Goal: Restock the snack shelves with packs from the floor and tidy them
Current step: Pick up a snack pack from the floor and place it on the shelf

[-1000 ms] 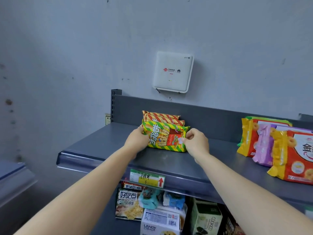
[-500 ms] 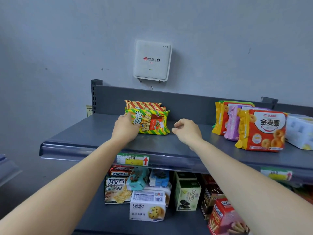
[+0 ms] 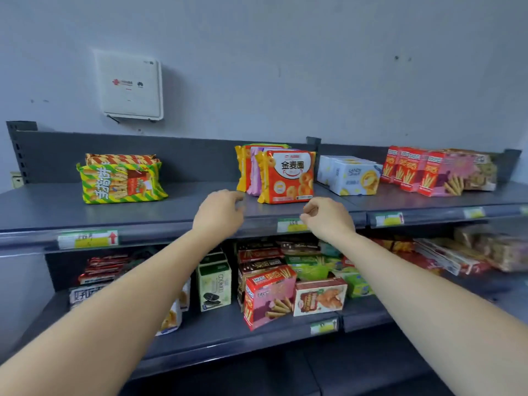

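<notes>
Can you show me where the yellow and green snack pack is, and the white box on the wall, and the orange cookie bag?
yellow and green snack pack (image 3: 121, 182), head view, front face.
white box (image 3: 130, 84), head view, front panel.
orange cookie bag (image 3: 287, 176), head view, front face.

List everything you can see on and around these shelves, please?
Green-yellow striped snack pack: one, top shelf left, in front of orange-striped packs
Biscuit-ring packs: a few, orange, purple, top shelf middle
White boxes: two or three, top shelf
Red stick-biscuit boxes: several, top shelf right
Mixed boxes: many, lower shelf
Router box: one, white, wall
Left hand: empty
Right hand: empty
</notes>
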The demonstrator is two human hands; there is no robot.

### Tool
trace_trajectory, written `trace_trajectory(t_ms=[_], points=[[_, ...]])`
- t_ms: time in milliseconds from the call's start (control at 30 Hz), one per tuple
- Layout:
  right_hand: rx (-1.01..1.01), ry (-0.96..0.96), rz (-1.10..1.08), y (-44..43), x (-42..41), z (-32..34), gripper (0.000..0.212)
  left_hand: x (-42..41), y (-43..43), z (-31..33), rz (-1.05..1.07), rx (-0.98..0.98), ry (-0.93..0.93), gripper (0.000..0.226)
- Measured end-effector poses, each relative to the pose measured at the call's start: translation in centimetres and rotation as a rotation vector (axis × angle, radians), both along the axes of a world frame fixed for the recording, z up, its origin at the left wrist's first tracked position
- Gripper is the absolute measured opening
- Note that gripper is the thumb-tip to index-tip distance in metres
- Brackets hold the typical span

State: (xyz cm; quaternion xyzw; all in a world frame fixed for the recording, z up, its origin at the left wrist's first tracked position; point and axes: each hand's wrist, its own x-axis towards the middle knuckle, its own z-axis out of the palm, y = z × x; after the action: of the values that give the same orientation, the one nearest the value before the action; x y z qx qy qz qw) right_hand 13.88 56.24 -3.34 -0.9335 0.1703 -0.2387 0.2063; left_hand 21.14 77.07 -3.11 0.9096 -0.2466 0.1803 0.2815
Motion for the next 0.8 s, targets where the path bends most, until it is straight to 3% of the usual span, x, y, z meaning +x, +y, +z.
trace_trajectory(t_ms=[300, 533, 800], points=[[-0.057, 0.244, -0.299, -15.1, -17.5, -5.4, 0.018, -10.2, -16.7, -5.6, -0.256, 0.389, -0.09, 0.025], [0.011, 0.37, -0.548, -22.2, -28.8, -10.0, 0.02, -15.9, -26.9, -10.5, -0.488, 0.542, -0.084, 0.029], [0.097, 0.45, -0.82, -25.9, -40.2, -13.4, 0.019, -21.9, -37.8, -14.7, -0.808, 0.56, -0.094, 0.026]])
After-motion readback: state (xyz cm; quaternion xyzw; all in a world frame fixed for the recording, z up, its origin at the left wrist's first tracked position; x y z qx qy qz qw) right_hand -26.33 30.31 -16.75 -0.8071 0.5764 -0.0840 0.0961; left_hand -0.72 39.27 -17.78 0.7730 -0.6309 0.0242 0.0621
